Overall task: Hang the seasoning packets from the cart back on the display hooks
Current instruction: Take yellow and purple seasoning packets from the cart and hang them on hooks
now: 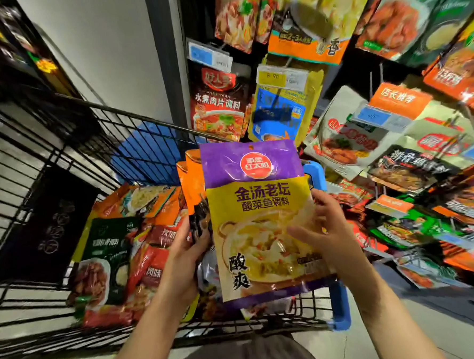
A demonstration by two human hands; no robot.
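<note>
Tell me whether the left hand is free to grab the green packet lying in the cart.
Probably not yet. The left hand already grips a stack of orange packets. The green packet lies uncovered on top of the pile just to its left, so nothing else blocks it.

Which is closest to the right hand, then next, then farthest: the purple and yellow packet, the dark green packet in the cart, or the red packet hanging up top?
1. Purple and yellow packet: in the right hand grip, touching it.
2. Dark green packet: lying in the cart, off to the left.
3. Red hanging packet: up on the display, above and behind.
</note>
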